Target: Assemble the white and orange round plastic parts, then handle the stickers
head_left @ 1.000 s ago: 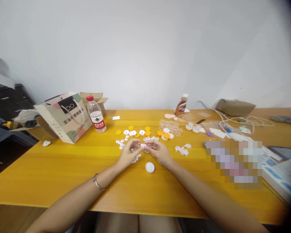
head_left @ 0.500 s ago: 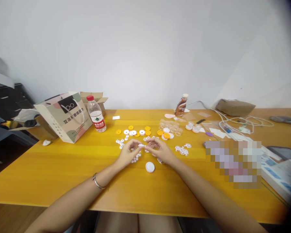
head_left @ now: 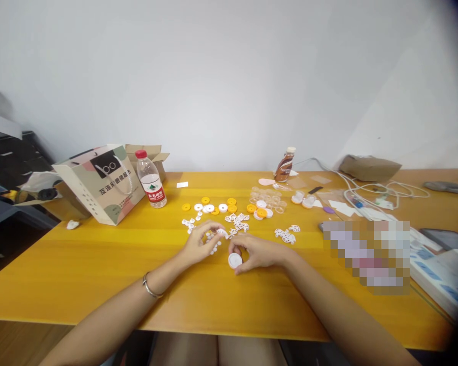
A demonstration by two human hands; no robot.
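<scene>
Between the thumb and fingers of my left hand (head_left: 201, 245) is a small white plastic piece (head_left: 222, 233), its details too small to make out. My right hand (head_left: 254, 252) has its thumb and fingers around the edge of a round white disc (head_left: 235, 261) at the middle of the table. Just beyond my hands lies a pile of white openwork plastic pieces (head_left: 238, 221). Small white round pieces (head_left: 214, 249) are partly hidden behind my left hand. A second group of openwork pieces (head_left: 286, 235) lies to the right.
White and orange discs (head_left: 232, 209) lie farther back, with clear rings (head_left: 280, 207) beside them. A water bottle (head_left: 152, 183) and paper bag (head_left: 107, 185) stand left. A brown drink bottle (head_left: 285, 165) stands at the back; cables (head_left: 361, 190) and papers lie right.
My right hand has left my left hand's side and come down toward me to the round white disc. My left hand stays almost in place with the small white piece.
</scene>
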